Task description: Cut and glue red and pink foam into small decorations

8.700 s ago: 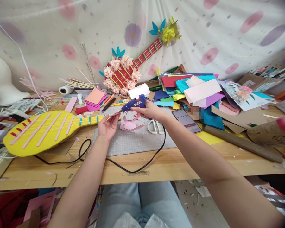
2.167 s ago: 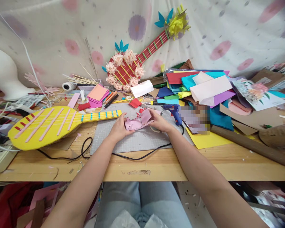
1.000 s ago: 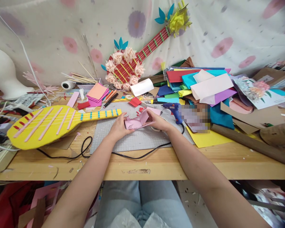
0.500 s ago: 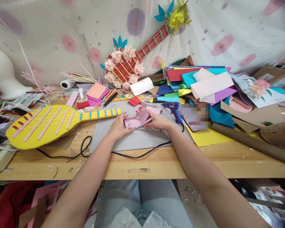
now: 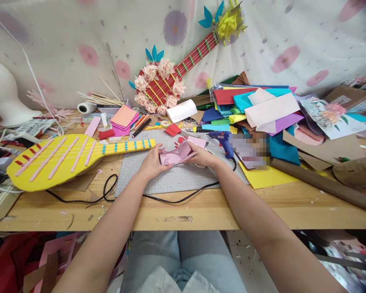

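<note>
A cut and folded piece of pink paper (image 5: 177,154) is held above the grey cutting mat (image 5: 158,181). My left hand (image 5: 152,161) grips its left end, fingers closed round the edge. At the right end, my right hand (image 5: 203,156) pinches the same paper, and its fingertips are partly hidden behind it. A flat pink sheet (image 5: 197,142) lies just beyond my right hand. Small red pieces (image 5: 179,141) rest on the mat behind the held paper. To the right of my right hand stands a blue glue gun (image 5: 224,142).
A yellow paper-covered instrument (image 5: 61,162) lies on the left, its neck reaching over the mat. A red flower-trimmed guitar (image 5: 161,85) leans on the back curtain. Coloured paper (image 5: 262,106) is heaped at the right. A black cord (image 5: 171,201) crosses the table's front.
The held pink paper has tilted very slightly at its right end. Both hands keep their hold in nearly the same place.
</note>
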